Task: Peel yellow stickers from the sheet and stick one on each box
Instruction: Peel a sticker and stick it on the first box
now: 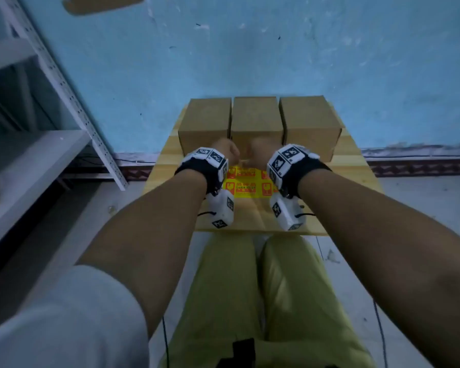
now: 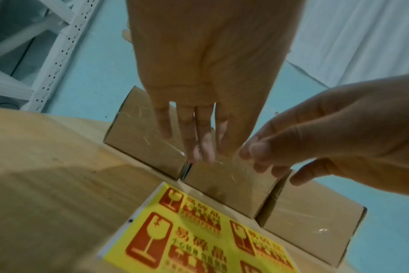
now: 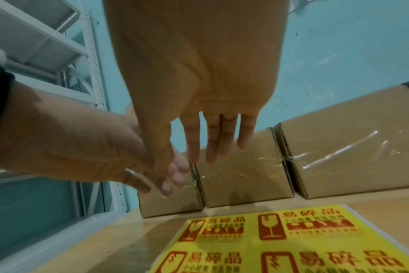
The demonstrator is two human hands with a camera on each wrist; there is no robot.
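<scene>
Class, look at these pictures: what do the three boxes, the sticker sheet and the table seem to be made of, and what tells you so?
Boxes: apparently brown matte cardboard; folded edges show, and a glossy, wrinkled clear strip, probably tape, runs across them.
Sticker sheet: seemingly printed yellow paper or film with red marks, on a white backing edge.
Table: likely pale wood, with faint grain and plank seams.

The far edge of the wooden table [image 1: 356, 166] was walled off by three cardboard boxes [image 1: 255, 120] set side by side with only slits between them. Open tabletop was left in front of the boxes, partly covered by the flat yellow sticker sheet [image 1: 243, 184]. Both hands were held above that sheet, and a metal shelf unit [image 1: 64, 86] stood to the left.
</scene>
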